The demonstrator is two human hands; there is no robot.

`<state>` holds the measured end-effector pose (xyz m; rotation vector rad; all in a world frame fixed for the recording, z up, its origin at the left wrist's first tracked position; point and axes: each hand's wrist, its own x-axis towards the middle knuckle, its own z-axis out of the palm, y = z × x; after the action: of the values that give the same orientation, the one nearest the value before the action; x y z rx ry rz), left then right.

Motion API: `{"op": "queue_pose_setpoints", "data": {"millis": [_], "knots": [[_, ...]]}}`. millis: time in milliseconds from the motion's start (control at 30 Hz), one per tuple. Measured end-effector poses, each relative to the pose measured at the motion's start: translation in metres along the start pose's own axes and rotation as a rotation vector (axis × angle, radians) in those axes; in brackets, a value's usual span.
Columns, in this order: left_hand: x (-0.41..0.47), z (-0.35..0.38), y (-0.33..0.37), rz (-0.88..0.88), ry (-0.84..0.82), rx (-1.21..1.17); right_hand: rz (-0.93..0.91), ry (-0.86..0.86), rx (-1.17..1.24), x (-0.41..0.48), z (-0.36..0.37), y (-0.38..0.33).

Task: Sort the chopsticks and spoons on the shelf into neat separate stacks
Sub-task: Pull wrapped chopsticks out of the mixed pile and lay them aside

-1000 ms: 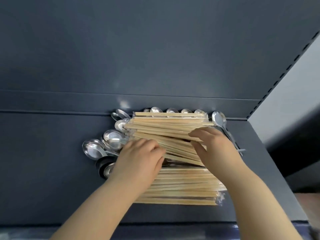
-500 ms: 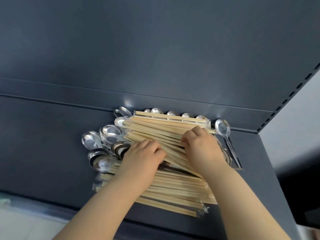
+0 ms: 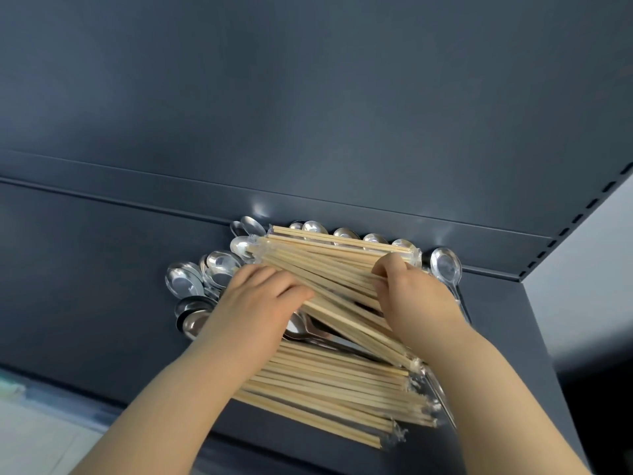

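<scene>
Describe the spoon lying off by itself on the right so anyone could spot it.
Find the back right corner of the dark shelf. Just right of the chopstick pile and the right hand lies one silver spoon. Unlike the overlapping spoons elsewhere, it lies alone, bowl fully visible.

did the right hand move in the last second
Yes. The right hand went toward the back of the shelf: its fingertips sat in front of the lone right spoon, now level with its bowl, gripping chopsticks.

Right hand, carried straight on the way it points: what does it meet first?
The right hand grips the fanned chopsticks, so those come first; past them, probably the spoons lined up behind.
</scene>
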<state>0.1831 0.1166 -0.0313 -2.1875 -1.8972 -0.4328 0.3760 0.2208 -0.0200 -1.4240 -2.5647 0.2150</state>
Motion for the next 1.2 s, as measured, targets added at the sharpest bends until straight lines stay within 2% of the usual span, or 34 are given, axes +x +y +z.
{"op": "queue_pose_setpoints", "data": {"millis": [67,333,567,733,900,1067,1200], "knots": [[-0.001,-0.001,-0.002,0.021,0.038,-0.005,0.003,0.011,0.043,0.000,-0.005,-0.002],[-0.001,-0.013,-0.012,0.034,0.012,0.025,0.097,0.009,0.271,0.003,-0.007,-0.016],[-0.015,-0.023,-0.049,0.069,0.048,-0.006,0.152,0.033,0.458,0.004,-0.013,-0.056],[-0.039,-0.037,-0.106,0.054,0.053,0.018,0.128,0.099,0.432,0.015,-0.005,-0.120],[-0.075,-0.053,-0.190,0.044,0.066,0.036,0.117,0.120,0.382,0.029,0.018,-0.213],[-0.115,-0.070,-0.268,0.056,0.008,0.002,0.114,0.101,0.313,0.040,0.043,-0.296],[-0.143,-0.080,-0.313,0.041,-0.053,0.018,0.148,0.109,0.227,0.038,0.058,-0.337]]}}
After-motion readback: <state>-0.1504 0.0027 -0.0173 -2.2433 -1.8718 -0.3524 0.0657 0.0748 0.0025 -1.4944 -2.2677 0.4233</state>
